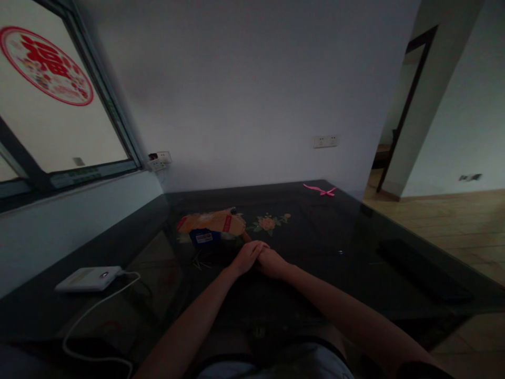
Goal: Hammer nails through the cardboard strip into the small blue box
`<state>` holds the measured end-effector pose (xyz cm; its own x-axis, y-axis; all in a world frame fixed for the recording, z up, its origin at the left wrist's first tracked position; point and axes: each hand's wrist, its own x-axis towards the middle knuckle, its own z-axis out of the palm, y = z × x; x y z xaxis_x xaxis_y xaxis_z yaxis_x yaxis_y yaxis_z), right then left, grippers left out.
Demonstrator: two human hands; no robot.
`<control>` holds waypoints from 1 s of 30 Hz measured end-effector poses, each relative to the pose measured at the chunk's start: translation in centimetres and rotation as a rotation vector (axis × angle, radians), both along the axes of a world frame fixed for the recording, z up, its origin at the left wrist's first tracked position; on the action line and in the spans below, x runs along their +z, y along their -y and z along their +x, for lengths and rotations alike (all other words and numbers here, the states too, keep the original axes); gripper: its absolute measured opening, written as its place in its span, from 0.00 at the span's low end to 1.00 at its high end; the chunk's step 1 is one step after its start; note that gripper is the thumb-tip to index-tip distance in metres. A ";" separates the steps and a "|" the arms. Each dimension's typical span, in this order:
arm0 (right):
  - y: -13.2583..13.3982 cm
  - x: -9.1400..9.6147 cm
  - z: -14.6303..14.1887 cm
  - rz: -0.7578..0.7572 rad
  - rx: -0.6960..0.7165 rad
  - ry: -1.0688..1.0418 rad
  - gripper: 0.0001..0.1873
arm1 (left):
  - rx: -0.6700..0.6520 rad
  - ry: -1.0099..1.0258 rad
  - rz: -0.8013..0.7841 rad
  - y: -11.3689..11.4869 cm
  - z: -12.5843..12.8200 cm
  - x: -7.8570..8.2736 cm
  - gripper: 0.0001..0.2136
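Note:
My left hand (245,258) and my right hand (271,262) meet at the middle of a dark glass table (335,237), fingers pressed together against each other. Whether they hold anything is hidden in the dim light. Just beyond them lies an orange paper package (211,222) with a blue box (204,238) under its near edge. A few thin pale sticks (201,260) lie on the glass left of my left hand.
A white power bank (89,278) with a white cable (94,321) rests at the left. A pink ribbon (320,190) lies at the far edge. A floral print (269,222) shows under the glass. A window is left, a doorway right.

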<state>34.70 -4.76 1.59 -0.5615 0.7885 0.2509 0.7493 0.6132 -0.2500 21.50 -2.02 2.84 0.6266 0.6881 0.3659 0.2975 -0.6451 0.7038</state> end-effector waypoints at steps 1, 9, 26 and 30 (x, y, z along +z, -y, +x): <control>0.0 0.0 0.0 0.001 0.003 0.000 0.19 | 0.002 0.000 0.005 0.1 0.0 0.1 0.22; 0.0 0.0 0.1 0.000 0.020 0.004 0.21 | 0.011 -0.025 0.025 0.3 -0.1 0.2 0.22; 0.6 1.0 0.0 -0.034 0.044 0.020 0.20 | 0.020 -0.045 0.016 0.3 -0.1 0.3 0.22; 0.5 0.8 0.2 -0.033 0.047 0.010 0.21 | 0.019 -0.043 0.025 0.3 -0.1 0.1 0.22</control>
<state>34.85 -5.25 2.42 -0.6002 0.7690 0.2198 0.7225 0.6392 -0.2635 21.40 -2.29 2.95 0.6289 0.6910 0.3562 0.3392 -0.6562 0.6740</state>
